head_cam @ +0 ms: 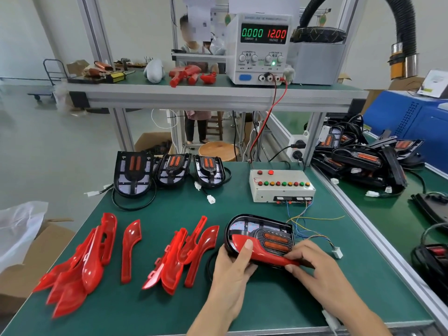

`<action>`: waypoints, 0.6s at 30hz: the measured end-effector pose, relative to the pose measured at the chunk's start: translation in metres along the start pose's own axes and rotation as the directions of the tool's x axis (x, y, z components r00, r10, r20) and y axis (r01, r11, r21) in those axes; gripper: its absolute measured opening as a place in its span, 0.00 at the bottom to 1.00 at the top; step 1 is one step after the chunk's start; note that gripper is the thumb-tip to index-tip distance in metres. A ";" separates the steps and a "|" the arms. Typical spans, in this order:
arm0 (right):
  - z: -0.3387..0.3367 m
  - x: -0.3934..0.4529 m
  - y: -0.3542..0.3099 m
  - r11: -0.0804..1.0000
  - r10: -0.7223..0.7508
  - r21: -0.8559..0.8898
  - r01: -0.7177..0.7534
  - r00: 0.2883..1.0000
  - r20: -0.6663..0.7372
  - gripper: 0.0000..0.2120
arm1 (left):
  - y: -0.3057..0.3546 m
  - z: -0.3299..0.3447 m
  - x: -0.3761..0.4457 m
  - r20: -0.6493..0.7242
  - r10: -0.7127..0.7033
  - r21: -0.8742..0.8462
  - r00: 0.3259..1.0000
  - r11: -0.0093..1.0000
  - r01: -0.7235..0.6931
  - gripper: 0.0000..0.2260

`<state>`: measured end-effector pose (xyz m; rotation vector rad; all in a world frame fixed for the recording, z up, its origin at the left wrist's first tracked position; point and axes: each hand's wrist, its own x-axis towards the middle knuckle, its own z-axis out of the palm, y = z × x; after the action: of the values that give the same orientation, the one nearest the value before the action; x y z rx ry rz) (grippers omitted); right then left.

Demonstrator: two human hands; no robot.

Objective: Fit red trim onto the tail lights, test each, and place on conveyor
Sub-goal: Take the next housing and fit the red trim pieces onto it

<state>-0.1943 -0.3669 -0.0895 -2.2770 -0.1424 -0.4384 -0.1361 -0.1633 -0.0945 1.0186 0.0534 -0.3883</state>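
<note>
Green bench (266, 299): four tail lights (260, 235).

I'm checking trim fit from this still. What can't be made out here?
Head view only:
- Red trim seating: the near edge is covered by the left hand and right hand.
- Tail light near rim: behind both hands.
- Test box button labels: too small.
- Conveyor: not identifiable.

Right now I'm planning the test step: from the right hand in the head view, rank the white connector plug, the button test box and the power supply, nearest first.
From the right hand:
1. White connector plug, just to its right on the mat.
2. Button test box, farther back on the bench.
3. Power supply, up on the shelf.
</note>
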 end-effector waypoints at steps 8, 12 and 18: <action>-0.002 0.004 -0.001 0.999 -0.020 -0.028 0.022 0.998 0.052 0.13 | -0.002 -0.004 0.002 0.012 0.013 0.015 1.000 1.000 -0.013 0.17; -0.007 0.007 -0.001 0.996 -0.025 -0.082 0.034 0.994 0.106 0.11 | -0.001 -0.005 0.002 0.004 0.010 0.026 1.000 1.000 -0.010 0.17; -0.006 0.009 -0.005 0.984 -0.059 -0.160 0.078 0.991 0.120 0.08 | -0.001 -0.002 0.005 -0.029 0.011 0.071 1.000 0.997 -0.009 0.15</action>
<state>-0.1885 -0.3683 -0.0790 -2.4667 -0.2517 -0.3666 -0.1318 -0.1635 -0.0973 1.0940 0.0614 -0.3685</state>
